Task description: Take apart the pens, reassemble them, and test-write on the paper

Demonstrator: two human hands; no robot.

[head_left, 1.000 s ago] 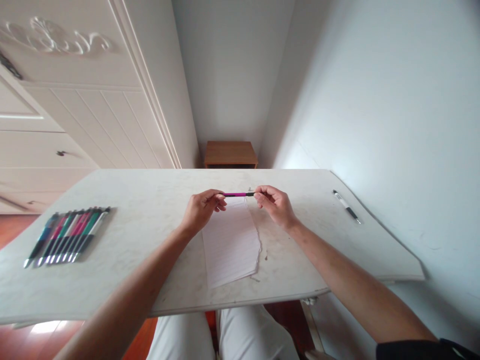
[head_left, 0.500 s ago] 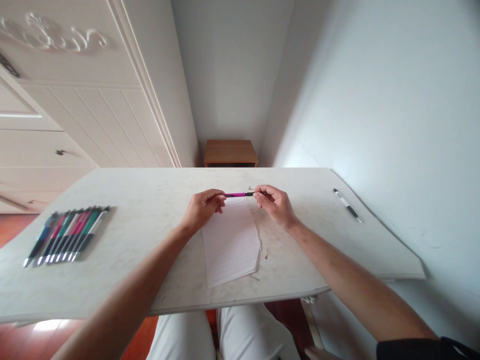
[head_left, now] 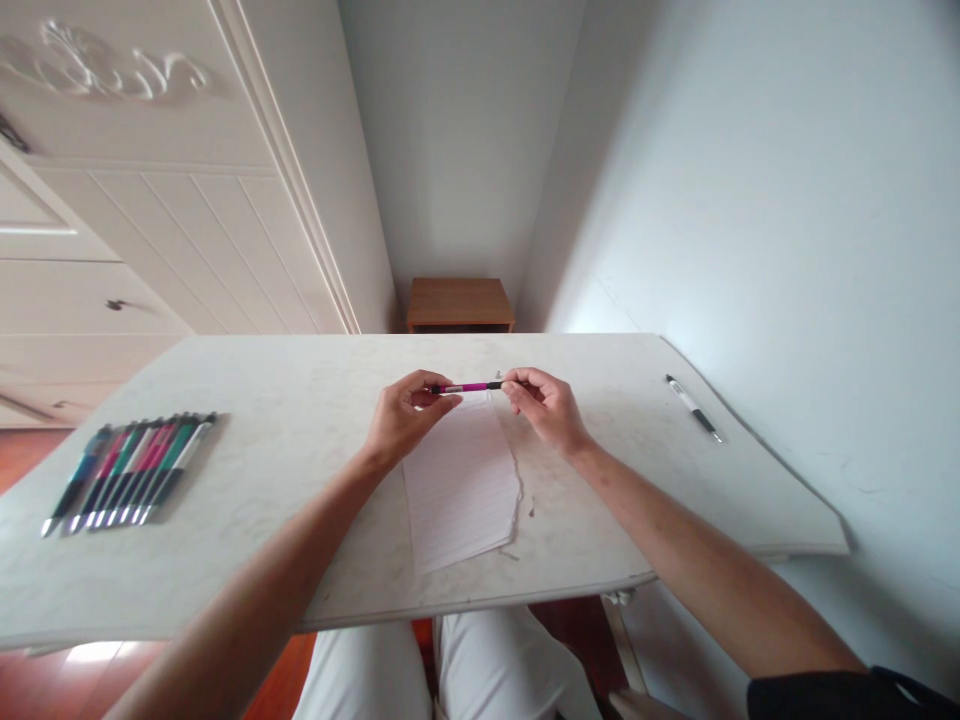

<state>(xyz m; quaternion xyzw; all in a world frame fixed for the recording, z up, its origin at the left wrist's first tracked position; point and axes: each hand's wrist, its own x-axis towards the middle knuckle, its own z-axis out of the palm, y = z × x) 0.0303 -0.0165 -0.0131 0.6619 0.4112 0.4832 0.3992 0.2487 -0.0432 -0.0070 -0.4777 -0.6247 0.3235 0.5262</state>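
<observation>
A magenta pen (head_left: 472, 387) with a black grip lies level between my two hands, above the top end of a sheet of paper. My left hand (head_left: 405, 415) is at its left end, thumb below and fingers behind. On the black grip end, my right hand (head_left: 544, 405) pinches with thumb and forefinger, hiding the tip. Beneath them the lined white paper (head_left: 461, 485), torn along its right edge, rests on the table.
A row of several pens (head_left: 135, 465) in blue, magenta, green and white lies at the left of the white table (head_left: 300, 390). One white and black pen (head_left: 691, 407) lies at the right. Beyond the far edge stands a small wooden cabinet (head_left: 460, 300); a wall rises on the right.
My left thumb has straightened along the pen's lower side, and the left fingers have loosened, so more of the pen's left end shows. The right hand keeps its pinch.
</observation>
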